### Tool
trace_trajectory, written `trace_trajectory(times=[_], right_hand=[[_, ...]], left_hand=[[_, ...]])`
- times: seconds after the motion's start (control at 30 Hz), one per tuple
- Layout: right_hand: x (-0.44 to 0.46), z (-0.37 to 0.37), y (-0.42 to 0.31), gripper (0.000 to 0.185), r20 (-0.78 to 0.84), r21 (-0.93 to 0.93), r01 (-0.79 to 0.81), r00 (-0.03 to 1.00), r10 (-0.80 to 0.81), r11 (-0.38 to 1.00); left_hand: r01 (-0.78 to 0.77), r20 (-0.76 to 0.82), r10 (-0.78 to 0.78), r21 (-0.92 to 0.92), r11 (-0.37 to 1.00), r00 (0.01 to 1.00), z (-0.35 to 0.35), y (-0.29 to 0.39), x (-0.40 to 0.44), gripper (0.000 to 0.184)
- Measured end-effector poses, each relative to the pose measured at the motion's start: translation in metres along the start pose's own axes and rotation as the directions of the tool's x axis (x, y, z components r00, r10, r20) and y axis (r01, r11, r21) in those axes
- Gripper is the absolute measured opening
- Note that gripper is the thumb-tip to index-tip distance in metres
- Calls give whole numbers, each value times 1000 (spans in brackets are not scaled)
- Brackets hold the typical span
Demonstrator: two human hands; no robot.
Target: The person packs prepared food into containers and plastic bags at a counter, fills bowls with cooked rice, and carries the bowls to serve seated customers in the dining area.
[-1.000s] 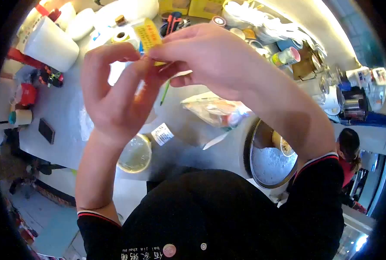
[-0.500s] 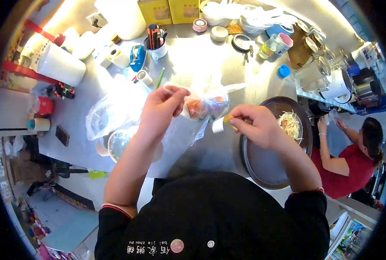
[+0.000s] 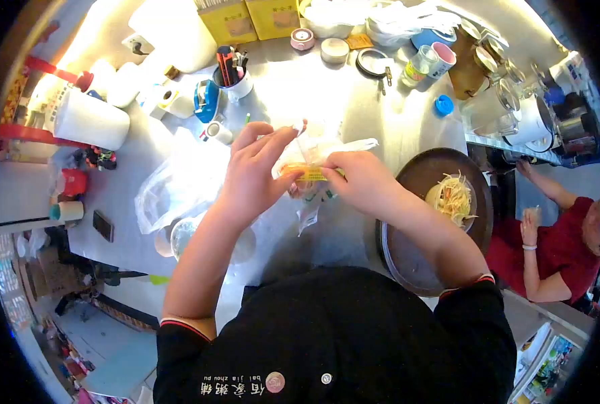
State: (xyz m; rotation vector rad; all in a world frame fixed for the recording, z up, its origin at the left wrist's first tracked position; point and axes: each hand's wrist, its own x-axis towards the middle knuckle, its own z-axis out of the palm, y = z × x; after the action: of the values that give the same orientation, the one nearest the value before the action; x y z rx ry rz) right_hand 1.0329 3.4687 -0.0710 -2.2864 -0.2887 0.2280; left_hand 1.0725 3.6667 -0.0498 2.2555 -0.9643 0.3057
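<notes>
A knotted clear plastic bag (image 3: 308,210) with orange-looking contents rests on the steel counter between my hands. A yellow sticker label (image 3: 311,174) stretches across its upper part. My right hand (image 3: 360,178) pinches the label's right end between thumb and finger. My left hand (image 3: 256,165) has its fingers spread; its thumb touches the label's left end and its index fingertip is by the white upper part of the bag. What lies under the left palm is hidden.
A brown round tray (image 3: 407,259) carries a bowl of shredded food (image 3: 452,198) at right. Another clear bag (image 3: 175,185) and a plastic tub (image 3: 183,234) are at left. A phone (image 3: 102,225), tape dispenser (image 3: 206,99) and pen cup (image 3: 234,84) stand around. A co-worker (image 3: 555,249) is at far right.
My right hand has moved left with the yellow label and brought it flat across the bag. My left hand's fingers have spread from a pinch, its thumb now at the label.
</notes>
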Motion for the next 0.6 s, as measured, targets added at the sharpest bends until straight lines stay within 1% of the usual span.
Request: trace_trajectory(times=[0.03, 0.1, 0.17, 0.23, 0.27, 0.3, 0.33, 0.37, 0.4, 0.43, 0.47, 0.5, 0.53, 0.57, 0.6], right_hand=[[0, 2, 0, 17, -20, -43, 4, 1000, -5, 999], [-1, 2, -3, 18, -28, -59, -12, 1000, 10, 998], [-2, 3, -2, 20, -44, -75, -30, 999, 27, 997], [-3, 3, 1, 24, -105, -274, -60, 994, 32, 960], [-5, -2, 1, 24, -111, -270, -67, 993, 38, 960], [-8, -10, -1, 26, -92, -257, -179, 983, 160, 950], [-12, -17, 0, 28, -73, -245, -290, 957, 281, 925], [-21, -18, 9, 28, -84, -243, -303, 953, 292, 921], [-33, -17, 22, 28, -120, -292, -342, 940, 320, 893], [-48, -22, 33, 29, -162, -342, -390, 921, 355, 855], [-67, -36, 36, 29, -193, -355, -437, 899, 393, 826], [-86, -51, 35, 29, -222, -111, -464, 873, 433, 879], [-104, -63, 36, 30, -243, 142, -446, 850, 467, 884], [-126, -76, 44, 20, -434, 111, -496, 755, 491, 861], [-151, -80, 73, 19, -658, 164, -431, 623, 424, 888]], left_hand=[[2, 6, -2, -8, 1000, 1000, 2, -3, -3, 55], [39, -26, -40, -20, 999, 999, 6, -9, -8, 55], [33, -35, -33, -13, 999, 999, 8, -15, -12, 55], [78, -37, -79, -25, 997, 996, 8, -15, -14, 54], [90, -27, -91, -30, 995, 996, 5, -13, -13, 54], [83, -22, -83, -33, 996, 996, 5, -13, -14, 54], [114, -8, -115, -53, 992, 993, 5, -15, -16, 55], [143, 8, -143, -76, 987, 990, 6, -15, -18, 56], [189, 12, -189, -153, 970, 982, 6, -20, -23, 55], [390, 95, -378, -246, 888, 921, -1, -12, -25, 48], [424, 103, -517, -717, 553, 850, 8, -31, -46, 38], [436, 108, -647, -820, 372, 755, 1, -53, -67, 28], [417, 142, -758, -890, 184, 637, -13, -58, -77, 22], [354, 142, -741, -925, 136, 656, -21, -54, -79, 18], [370, 111, -738, -908, 197, 666, -27, -46, -84, 17]])
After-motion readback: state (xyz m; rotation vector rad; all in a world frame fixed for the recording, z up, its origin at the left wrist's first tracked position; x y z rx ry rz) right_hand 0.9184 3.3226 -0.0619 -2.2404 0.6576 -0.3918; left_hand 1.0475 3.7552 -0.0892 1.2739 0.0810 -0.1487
